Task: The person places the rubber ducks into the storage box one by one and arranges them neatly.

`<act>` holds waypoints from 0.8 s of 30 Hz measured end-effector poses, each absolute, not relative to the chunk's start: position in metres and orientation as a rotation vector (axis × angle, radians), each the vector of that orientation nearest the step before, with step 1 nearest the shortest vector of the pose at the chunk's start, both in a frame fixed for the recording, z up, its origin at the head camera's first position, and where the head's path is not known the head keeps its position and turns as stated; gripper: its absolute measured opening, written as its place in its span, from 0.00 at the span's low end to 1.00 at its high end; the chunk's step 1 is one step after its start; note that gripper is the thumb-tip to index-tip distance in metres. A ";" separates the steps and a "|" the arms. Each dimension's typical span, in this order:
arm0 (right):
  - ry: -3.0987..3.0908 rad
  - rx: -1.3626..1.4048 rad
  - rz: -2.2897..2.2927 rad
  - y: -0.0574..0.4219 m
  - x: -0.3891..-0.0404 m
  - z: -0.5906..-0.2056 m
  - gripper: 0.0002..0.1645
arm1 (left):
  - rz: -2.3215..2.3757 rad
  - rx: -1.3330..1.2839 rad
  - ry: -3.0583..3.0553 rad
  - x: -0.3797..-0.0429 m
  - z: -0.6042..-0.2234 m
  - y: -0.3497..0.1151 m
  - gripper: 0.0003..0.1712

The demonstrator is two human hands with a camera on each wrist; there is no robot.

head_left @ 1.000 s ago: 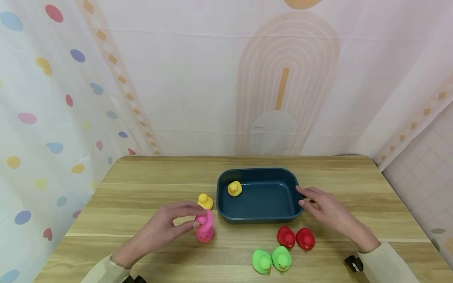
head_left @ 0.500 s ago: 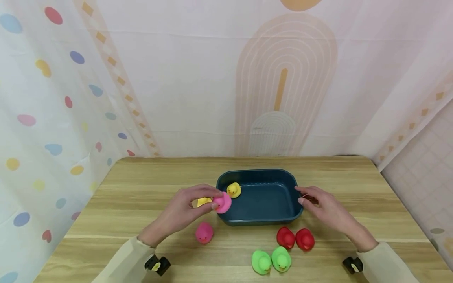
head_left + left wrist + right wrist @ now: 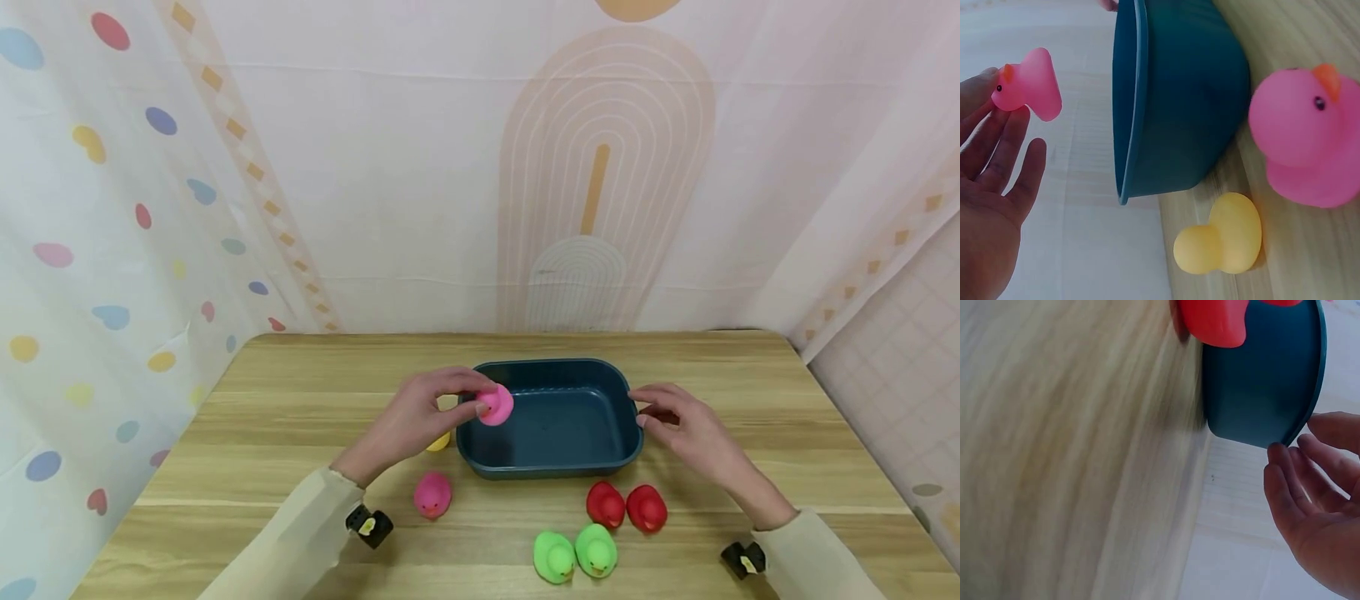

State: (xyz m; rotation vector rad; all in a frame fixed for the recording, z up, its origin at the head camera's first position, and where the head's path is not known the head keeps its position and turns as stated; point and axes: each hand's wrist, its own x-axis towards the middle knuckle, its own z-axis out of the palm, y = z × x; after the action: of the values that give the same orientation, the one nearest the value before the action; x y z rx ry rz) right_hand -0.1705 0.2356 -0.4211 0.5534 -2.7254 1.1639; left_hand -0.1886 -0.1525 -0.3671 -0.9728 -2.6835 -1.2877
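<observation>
My left hand (image 3: 431, 412) pinches a pink rubber duck (image 3: 498, 406) by its head, over the left end of a dark teal basin (image 3: 551, 472). In the left wrist view that duck (image 3: 1035, 84) is held by the fingertips, beside and clear of the basin's rim (image 3: 1138, 100). My right hand (image 3: 686, 429) touches the basin's right rim with its fingertips and thumb; the right wrist view shows them at the rim's corner (image 3: 1294, 434). A second pink duck (image 3: 432, 495) stands on the table before the basin. One yellow duck (image 3: 439, 442) sits left of the basin, partly hidden by the left hand.
Two red ducks (image 3: 606, 504) stand in front of the basin, with two green ducks (image 3: 555, 557) nearer the table's front. The wooden table (image 3: 315, 358) ends at a patterned curtain (image 3: 390, 192) behind.
The left hand has lifted the upper pink duck off the other and carried it right and back over the basin. It now covers the yellow duck inside. The right hand has stayed at the rim.
</observation>
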 end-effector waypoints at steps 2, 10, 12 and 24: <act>-2.721 0.562 1.176 0.236 -0.170 -0.421 0.18 | -1.273 -0.978 -2.693 -0.193 -0.368 -0.149 0.15; -2.712 0.623 1.167 0.236 -0.168 -0.423 0.16 | -1.145 -1.031 -2.752 -0.214 -0.374 -0.133 0.14; -2.712 0.629 1.157 0.236 -0.168 -0.423 0.16 | -1.133 -1.045 -2.774 -0.218 -0.376 -0.129 0.14; -2.731 0.637 1.139 0.235 -0.165 -0.420 0.15 | -1.027 -1.060 -2.918 -0.234 -0.388 -0.110 0.13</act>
State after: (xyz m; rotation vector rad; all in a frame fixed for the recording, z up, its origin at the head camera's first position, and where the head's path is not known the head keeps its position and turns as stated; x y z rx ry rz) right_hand -0.1651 0.2349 -0.4203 0.6368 -2.7313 1.1391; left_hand -0.2341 -0.1102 -0.3879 -1.0601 -2.9180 -1.0275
